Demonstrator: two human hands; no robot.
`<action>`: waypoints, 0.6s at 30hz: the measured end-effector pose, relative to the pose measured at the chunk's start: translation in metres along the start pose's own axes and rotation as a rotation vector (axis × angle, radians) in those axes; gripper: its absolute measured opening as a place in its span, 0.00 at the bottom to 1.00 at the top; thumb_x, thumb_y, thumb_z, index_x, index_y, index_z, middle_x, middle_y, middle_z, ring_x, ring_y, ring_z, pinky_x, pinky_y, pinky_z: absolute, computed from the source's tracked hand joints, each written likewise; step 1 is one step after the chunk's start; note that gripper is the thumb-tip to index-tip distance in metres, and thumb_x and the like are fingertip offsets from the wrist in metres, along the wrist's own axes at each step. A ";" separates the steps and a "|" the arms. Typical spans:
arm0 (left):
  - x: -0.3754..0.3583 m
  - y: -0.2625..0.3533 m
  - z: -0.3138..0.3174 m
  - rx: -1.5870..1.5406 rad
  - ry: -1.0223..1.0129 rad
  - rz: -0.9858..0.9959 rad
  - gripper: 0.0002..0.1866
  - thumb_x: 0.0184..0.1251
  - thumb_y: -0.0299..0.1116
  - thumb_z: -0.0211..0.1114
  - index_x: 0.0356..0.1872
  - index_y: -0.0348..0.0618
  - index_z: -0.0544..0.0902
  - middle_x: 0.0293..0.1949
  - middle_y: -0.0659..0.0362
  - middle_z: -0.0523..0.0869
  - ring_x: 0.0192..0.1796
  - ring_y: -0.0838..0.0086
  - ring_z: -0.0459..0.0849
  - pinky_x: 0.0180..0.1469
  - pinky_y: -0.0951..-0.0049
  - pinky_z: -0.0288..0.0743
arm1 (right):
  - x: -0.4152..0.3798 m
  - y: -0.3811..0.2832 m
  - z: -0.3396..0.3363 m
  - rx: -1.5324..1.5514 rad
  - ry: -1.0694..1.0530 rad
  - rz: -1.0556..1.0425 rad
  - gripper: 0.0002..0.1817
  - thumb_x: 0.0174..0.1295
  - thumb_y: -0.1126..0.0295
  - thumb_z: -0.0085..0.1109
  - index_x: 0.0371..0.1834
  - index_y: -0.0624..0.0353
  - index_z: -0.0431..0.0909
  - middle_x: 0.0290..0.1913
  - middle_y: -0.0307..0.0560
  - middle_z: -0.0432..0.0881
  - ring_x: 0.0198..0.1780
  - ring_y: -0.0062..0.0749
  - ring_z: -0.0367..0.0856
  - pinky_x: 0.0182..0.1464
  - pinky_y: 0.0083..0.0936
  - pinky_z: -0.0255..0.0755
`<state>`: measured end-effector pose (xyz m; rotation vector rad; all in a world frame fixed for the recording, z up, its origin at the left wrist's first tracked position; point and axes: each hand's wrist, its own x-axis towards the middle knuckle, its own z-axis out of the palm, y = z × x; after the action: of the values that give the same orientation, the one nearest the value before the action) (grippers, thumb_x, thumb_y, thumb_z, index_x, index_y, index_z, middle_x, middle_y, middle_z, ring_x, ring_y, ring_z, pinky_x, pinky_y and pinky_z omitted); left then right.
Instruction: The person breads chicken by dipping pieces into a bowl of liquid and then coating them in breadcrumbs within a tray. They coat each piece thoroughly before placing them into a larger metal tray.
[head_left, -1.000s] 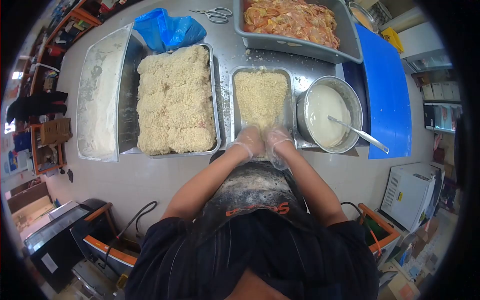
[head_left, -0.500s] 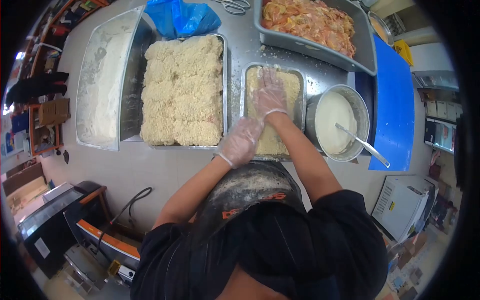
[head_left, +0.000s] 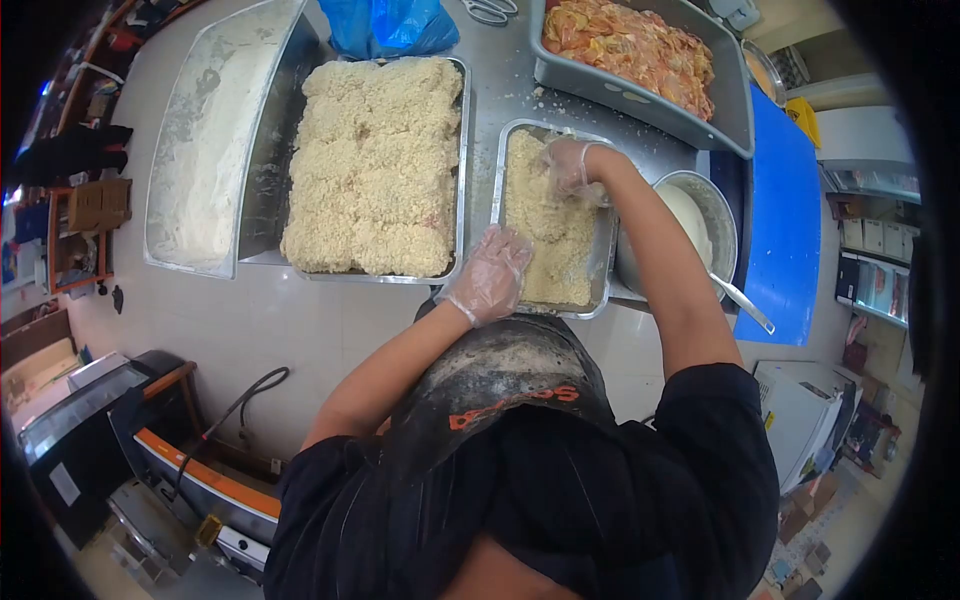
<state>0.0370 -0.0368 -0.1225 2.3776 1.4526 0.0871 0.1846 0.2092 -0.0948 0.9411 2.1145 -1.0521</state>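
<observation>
A small metal tray (head_left: 602, 262) holds pale breadcrumbs (head_left: 548, 255). My right hand (head_left: 577, 168), in a clear plastic glove, is at the tray's far end with its fingers curled down into the crumbs; the fingertips are partly hidden. My left hand (head_left: 492, 275), gloved too, rests at the tray's near left edge, its fingers stretched out over the rim. Close by on the left, a larger metal tray (head_left: 464, 170) carries rows of crumb-coated pieces (head_left: 375, 170).
To the right stands a pot of white batter (head_left: 685, 215) with a metal spoon (head_left: 742, 303). Behind is a grey tub (head_left: 640, 95) of raw marinated meat (head_left: 635, 45). A deep flour bin (head_left: 215, 140), blue bag (head_left: 390, 28), scissors (head_left: 489, 10) and blue board (head_left: 785, 220) surround the trays.
My right hand has gone from lying flat on the crumbs to curled fingers at the far right of the small tray. My left hand has come away from my right wrist.
</observation>
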 end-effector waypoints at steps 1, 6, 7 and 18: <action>0.000 0.000 -0.001 0.004 0.007 0.003 0.27 0.70 0.38 0.51 0.68 0.41 0.72 0.68 0.52 0.75 0.75 0.59 0.65 0.79 0.53 0.46 | -0.001 0.005 0.003 0.011 0.048 -0.057 0.31 0.38 0.66 0.77 0.51 0.61 0.82 0.39 0.51 0.87 0.38 0.36 0.84 0.43 0.32 0.78; -0.001 -0.002 -0.014 -0.086 0.142 0.008 0.27 0.68 0.34 0.55 0.68 0.38 0.72 0.65 0.50 0.78 0.70 0.56 0.72 0.75 0.56 0.59 | -0.041 -0.015 -0.003 0.040 0.132 -0.125 0.29 0.39 0.70 0.75 0.50 0.60 0.82 0.38 0.48 0.87 0.38 0.31 0.83 0.42 0.29 0.77; 0.001 -0.005 -0.019 -0.122 0.189 0.004 0.27 0.67 0.32 0.56 0.68 0.38 0.72 0.64 0.50 0.79 0.68 0.55 0.74 0.74 0.56 0.62 | -0.056 -0.023 -0.008 0.076 0.155 -0.098 0.29 0.39 0.70 0.75 0.51 0.60 0.82 0.38 0.48 0.86 0.37 0.31 0.82 0.41 0.29 0.77; 0.048 -0.026 -0.070 -0.197 0.393 -0.031 0.24 0.66 0.29 0.58 0.64 0.36 0.73 0.57 0.41 0.80 0.62 0.49 0.78 0.66 0.58 0.73 | -0.169 -0.080 0.012 -0.189 0.395 -0.032 0.19 0.57 0.60 0.67 0.43 0.65 0.82 0.37 0.62 0.84 0.41 0.49 0.85 0.45 0.38 0.79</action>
<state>0.0209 0.0342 -0.0717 2.2593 1.5618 0.6906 0.2206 0.1085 0.0588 1.0919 2.5042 -0.7053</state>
